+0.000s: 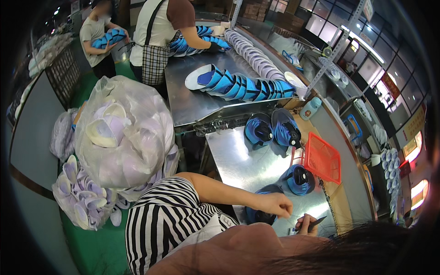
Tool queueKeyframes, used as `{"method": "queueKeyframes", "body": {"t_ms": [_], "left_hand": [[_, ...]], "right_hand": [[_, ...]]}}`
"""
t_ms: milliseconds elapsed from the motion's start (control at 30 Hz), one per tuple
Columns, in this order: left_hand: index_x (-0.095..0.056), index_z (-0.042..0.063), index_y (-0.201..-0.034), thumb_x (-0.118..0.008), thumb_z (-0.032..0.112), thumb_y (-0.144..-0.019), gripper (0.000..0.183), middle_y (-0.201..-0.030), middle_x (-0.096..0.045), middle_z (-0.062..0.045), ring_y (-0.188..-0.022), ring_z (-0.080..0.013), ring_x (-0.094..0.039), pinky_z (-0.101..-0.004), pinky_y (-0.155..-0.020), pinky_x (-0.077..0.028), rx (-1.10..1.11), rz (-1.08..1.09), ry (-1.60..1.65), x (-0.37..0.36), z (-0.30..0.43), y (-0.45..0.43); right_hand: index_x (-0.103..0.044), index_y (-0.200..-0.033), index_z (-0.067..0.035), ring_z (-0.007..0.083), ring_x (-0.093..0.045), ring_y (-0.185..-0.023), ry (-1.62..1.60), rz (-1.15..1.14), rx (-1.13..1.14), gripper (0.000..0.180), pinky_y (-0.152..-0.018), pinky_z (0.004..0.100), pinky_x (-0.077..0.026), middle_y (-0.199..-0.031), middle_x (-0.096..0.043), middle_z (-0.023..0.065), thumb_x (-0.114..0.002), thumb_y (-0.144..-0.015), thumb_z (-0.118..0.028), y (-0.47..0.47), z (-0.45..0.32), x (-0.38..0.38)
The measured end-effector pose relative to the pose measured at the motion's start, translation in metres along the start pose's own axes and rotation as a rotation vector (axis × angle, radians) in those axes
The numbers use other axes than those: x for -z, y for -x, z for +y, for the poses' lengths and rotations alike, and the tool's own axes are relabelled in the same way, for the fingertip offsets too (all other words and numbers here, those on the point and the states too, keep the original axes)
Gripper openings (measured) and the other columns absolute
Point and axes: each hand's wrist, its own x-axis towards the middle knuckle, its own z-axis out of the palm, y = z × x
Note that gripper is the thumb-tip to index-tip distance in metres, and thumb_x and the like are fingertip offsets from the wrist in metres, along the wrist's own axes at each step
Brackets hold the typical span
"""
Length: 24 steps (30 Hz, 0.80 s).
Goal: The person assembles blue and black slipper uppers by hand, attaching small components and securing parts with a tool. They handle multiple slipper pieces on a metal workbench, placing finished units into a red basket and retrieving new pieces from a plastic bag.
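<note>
My left hand (280, 206) reaches over the metal table (233, 154) with its fingers curled; whether something small is pinched in it cannot be told. Just beside it, my right hand (306, 225) is closed on a dark, pointed blade-like tool (318, 222). A small pale object (292, 231) lies by the right fingers, partly hidden. Below my left forearm is a blue and black shoe upper (263, 215), partly covered. Another blue and black shoe upper (300, 180) stands near the red basket, and two more, a left one (259, 130) and a right one (286, 128), stand at the table's far end.
A red plastic basket (323, 158) sits at the table's right edge, near a light blue bottle (311, 108). Nested blue uppers (240, 86) lie on the adjoining metal table. Large plastic bags of pale shoe parts (123, 137) stand left. Two people work beyond, one bending over that table.
</note>
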Motion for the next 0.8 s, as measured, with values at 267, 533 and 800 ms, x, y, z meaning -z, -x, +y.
{"method": "queueKeyframes", "body": {"t_ms": [267, 533, 800], "left_hand": [[-0.062, 0.001, -0.094, -0.063, 0.013, -0.09, 0.012, -0.075, -0.061, -0.002, -0.062, -0.0066, -0.056, -0.0216, -0.058, -0.044, 0.148, -0.01, 0.185, 0.007, 0.021, 0.012], [-0.068, 0.0, -0.095, -0.068, 0.014, -0.085, 0.017, -0.078, -0.067, -0.004, -0.061, -0.0067, -0.057, -0.0197, -0.056, -0.045, 0.169, 0.173, 0.544, 0.01, 0.002, 0.016], [-0.067, 0.004, -0.09, -0.069, 0.017, -0.085, 0.014, -0.075, -0.062, 0.0, -0.065, -0.0043, -0.052, -0.0186, -0.056, -0.038, 0.385, 0.175, 0.396, 0.021, -0.012, 0.014]], "right_hand": [[-0.062, -0.095, -0.002, 0.0234, -0.061, -0.063, 0.847, -0.258, 0.839, 0.015, -0.06, 0.0315, -0.046, -0.075, -0.061, 0.0129, -0.063, -0.082, 0.005, -0.004, -0.009, -0.015], [-0.052, -0.087, -0.002, 0.012, -0.051, -0.061, -0.221, -0.199, -0.161, 0.009, -0.058, 0.024, -0.041, -0.075, -0.059, 0.0071, -0.061, -0.086, 0.001, 0.017, 0.024, -0.021], [-0.065, -0.096, -0.005, 0.0162, -0.056, -0.07, 1.004, -0.323, 0.565, 0.018, -0.062, 0.0278, -0.044, -0.078, -0.059, 0.006, -0.072, -0.082, -0.013, 0.003, -0.008, -0.007]]}}
